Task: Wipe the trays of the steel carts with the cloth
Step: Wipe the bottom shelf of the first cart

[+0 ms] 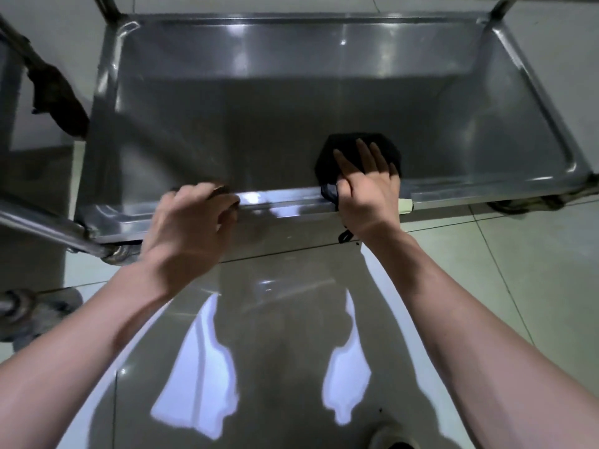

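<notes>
A steel cart tray fills the upper half of the head view, seen from above, shiny and with raised walls. A black cloth lies on the tray floor near its front rim, right of centre. My right hand lies flat on the cloth with straight fingers, and part of the cloth hangs over the rim beside the thumb. My left hand curls its fingers over the front rim of the tray, left of centre.
A second cart's steel tube and caster wheel stand at the left. A dark rag hangs from a bar at the upper left. Glossy floor tiles surround the cart, and a wheel shows under the tray's right corner.
</notes>
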A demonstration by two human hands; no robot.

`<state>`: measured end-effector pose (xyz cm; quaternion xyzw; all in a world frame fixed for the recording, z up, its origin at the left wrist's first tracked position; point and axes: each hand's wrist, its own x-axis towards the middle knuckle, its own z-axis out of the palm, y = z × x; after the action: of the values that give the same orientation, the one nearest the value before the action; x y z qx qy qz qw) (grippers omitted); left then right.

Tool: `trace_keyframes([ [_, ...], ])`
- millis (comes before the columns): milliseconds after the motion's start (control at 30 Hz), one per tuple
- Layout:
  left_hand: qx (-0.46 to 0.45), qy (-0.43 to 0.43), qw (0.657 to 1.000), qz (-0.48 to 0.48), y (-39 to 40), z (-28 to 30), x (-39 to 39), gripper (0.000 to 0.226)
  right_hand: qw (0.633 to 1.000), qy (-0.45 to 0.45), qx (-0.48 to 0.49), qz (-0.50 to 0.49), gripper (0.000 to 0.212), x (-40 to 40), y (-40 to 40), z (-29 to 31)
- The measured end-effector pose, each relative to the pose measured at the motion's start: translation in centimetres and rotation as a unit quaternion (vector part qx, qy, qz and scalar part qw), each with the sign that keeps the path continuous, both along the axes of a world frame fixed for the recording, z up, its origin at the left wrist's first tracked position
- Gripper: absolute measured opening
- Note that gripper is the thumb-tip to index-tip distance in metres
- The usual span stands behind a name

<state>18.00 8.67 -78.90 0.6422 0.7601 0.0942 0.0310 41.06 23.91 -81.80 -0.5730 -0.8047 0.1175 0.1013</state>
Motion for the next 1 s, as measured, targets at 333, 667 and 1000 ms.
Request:
trace_keyframes([
  [333,0.027,0.015,0.992,0.120,-4.6,0.7,-6.0,0.022,0.982,-0.067,0.091,0.154,0.064,-12.0,-5.0,-1.5],
  [667,0.049,0.020,0.991,0.120,-6.4,-1.1,-7.1,0.033,0.957,-0.014,0.022,0.289,0.062,-23.8,-6.9,-1.2],
  [1000,0.012,0.038,0.989,0.142,-5.6,-0.8,-7.0,0.028,0.945,0.028,0.012,0.326,0.047,-25.3,-6.4,-1.2],
])
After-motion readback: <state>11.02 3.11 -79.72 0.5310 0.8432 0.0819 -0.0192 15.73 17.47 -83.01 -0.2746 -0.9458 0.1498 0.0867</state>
